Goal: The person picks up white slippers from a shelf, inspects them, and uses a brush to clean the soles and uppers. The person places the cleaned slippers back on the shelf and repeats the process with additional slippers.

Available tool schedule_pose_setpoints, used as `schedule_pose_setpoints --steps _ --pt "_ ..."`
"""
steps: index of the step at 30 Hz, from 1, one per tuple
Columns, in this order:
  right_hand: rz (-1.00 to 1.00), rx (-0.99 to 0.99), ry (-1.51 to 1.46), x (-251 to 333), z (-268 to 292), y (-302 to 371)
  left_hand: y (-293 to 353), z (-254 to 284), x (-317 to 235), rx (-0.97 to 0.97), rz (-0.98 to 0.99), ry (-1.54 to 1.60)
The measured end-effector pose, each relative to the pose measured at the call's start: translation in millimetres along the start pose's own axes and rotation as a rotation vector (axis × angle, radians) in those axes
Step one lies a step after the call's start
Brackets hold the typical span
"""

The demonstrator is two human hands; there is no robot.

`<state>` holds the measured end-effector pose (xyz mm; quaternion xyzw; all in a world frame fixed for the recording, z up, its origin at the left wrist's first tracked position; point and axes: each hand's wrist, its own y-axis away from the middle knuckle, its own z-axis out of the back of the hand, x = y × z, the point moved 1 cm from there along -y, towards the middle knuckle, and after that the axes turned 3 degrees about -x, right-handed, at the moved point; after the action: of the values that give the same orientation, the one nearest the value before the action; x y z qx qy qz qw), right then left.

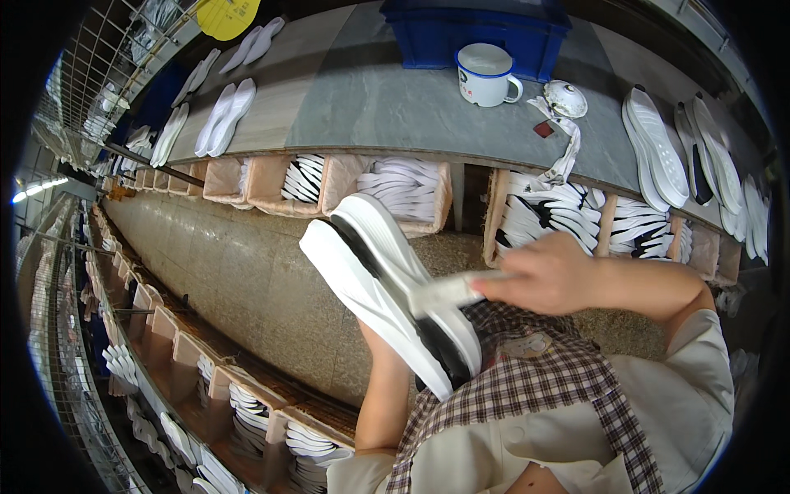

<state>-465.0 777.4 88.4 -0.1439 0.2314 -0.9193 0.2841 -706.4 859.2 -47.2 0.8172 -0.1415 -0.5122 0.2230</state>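
A pair of thick white shoe soles (pixel 358 284) with black parts between them is held up in front of my apron. My left hand (pixel 372 339) holds the soles from beneath; its fingers are hidden behind them, with only the wrist side showing. In my right hand (pixel 547 276), closed fingers grip a pale, flat, brush-like tool (pixel 448 292). It lies over the inner face of the right-hand sole and is smeared by motion, so its exact kind is unclear.
Ahead, a grey table (pixel 362 99) carries a blue crate (pixel 477 33), a white enamel mug (pixel 485 76), a lid (pixel 565 99) and several pairs of soles (pixel 654 148). Fabric-lined bins (pixel 428 222) full of soles run beneath it. More bins (pixel 218 387) line the left, beside wire mesh (pixel 90 70).
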Motion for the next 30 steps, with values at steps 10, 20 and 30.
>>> schedule_pose_setpoints --steps 10,20,30 --pt "-1.236 -0.189 -1.079 -142.5 -42.2 -5.8 -12.1 -26.7 -39.4 0.944 0.291 0.879" --pt "-1.327 -0.147 -0.921 -210.9 -85.0 27.1 -25.0 -20.8 -51.0 1.004 0.184 0.814" --pt "-0.87 -0.184 0.246 -203.6 -95.3 27.8 -65.5 12.5 -41.9 0.209 0.122 0.634"
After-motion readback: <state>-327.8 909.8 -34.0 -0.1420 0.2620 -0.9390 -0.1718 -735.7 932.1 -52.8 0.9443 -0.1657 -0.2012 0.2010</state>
